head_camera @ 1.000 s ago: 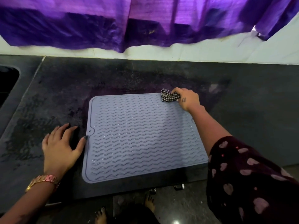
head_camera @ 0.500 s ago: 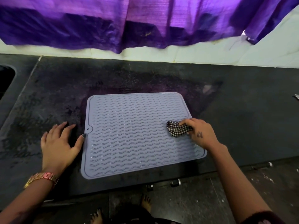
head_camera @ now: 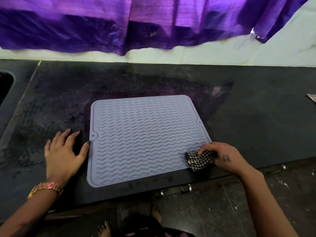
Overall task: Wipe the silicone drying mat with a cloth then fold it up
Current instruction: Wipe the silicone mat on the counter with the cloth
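The silicone drying mat [head_camera: 145, 137] lies flat and unfolded in the centre of the frame on the dark countertop [head_camera: 256, 117], its long axis running left to right and its near edge close to the counter's front edge. It is pale lavender-grey with rounded corners, a raised border, rows of wavy ridges and a small hole at each short side. The right hand [head_camera: 222, 157] pinches a bunched black-and-white checked cloth [head_camera: 199, 159] against the mat's lower right corner. The left hand [head_camera: 64, 154] rests spread flat on the counter, thumb tip touching the mat's left edge.
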`<control>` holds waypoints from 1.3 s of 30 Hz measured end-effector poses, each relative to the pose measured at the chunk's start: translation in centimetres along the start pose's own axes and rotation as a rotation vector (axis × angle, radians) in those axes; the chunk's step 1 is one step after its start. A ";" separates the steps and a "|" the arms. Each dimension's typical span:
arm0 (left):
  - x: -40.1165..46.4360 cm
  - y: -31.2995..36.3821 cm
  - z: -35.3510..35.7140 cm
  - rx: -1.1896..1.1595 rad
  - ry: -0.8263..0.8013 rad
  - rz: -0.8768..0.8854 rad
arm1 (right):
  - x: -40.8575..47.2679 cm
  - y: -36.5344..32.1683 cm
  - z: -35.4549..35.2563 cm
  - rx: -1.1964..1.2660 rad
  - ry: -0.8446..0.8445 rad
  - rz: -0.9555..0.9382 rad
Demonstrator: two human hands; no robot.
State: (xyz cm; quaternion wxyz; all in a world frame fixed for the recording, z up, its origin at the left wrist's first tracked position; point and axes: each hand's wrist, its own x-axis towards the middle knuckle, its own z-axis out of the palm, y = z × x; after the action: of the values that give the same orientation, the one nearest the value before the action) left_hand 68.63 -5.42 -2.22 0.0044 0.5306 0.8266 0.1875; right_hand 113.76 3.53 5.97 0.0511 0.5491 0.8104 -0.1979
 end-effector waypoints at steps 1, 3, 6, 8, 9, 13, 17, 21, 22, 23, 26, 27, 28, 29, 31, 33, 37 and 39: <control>0.0 0.1 -0.1 -0.003 -0.001 0.002 | 0.0 0.1 -0.4 0.019 -0.042 0.011; -0.1 0.2 -0.2 -0.009 0.002 -0.001 | -0.2 0.0 -1.6 0.112 -0.112 0.027; -0.2 0.4 -0.3 -0.020 0.000 -0.008 | -0.4 -1.2 -3.3 0.596 -0.033 -0.037; -0.2 0.5 -0.4 -0.023 -0.005 -0.009 | 0.1 -3.2 -3.6 1.072 0.069 -0.050; -0.2 0.4 -0.4 -0.024 -0.009 -0.013 | 0.7 -4.3 -3.3 1.329 0.100 -0.022; -0.3 0.4 -0.4 -0.031 -0.017 -0.024 | 2.5 -9.2 -1.4 2.069 -0.075 0.189; -0.4 0.4 -0.4 -0.024 -0.017 -0.022 | 3.6 -14.0 1.3 1.849 -0.107 0.326; -0.3 0.2 -0.3 -0.019 -0.032 -0.026 | 4.0 -18.9 5.2 1.371 0.073 0.329; -0.3 0.2 -0.3 -0.018 -0.033 -0.026 | 3.9 -20.2 6.0 1.275 0.089 0.298; -0.3 0.2 -0.3 -0.018 -0.035 -0.027 | 3.8 -21.6 6.7 1.170 0.097 0.250; -0.2 0.3 -0.4 -0.025 -0.036 -0.033 | 3.5 -25.4 8.4 0.854 0.179 0.079; -0.2 0.3 -0.4 -0.038 -0.032 -0.035 | 3.4 -26.6 9.1 0.760 0.214 0.022; -0.2 0.3 -0.4 -0.057 -0.026 -0.037 | 3.3 -27.6 9.8 0.663 0.230 -0.028; -0.2 0.3 -0.5 -0.077 -0.020 -0.037 | 3.2 -28.4 10.4 0.561 0.227 -0.061; -0.2 0.3 -0.5 -0.100 -0.007 -0.033 | 3.3 -29.4 11.2 0.394 0.207 -0.108; -0.2 0.3 -0.5 -0.104 -0.005 -0.029 | 3.6 -29.2 11.5 0.298 0.217 -0.137; -0.3 0.3 -0.4 -0.087 -0.013 -0.029 | 3.9 -27.3 11.5 0.242 0.272 -0.125; -0.3 0.2 -0.4 -0.075 -0.023 -0.023 | 3.9 -25.8 11.3 0.244 0.287 -0.088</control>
State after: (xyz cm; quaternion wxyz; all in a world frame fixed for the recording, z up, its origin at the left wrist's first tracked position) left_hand 68.79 -5.73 -1.81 0.0361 0.5225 0.8250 0.2120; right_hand 87.24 -5.58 1.32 -0.1406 0.5378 0.8026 -0.2166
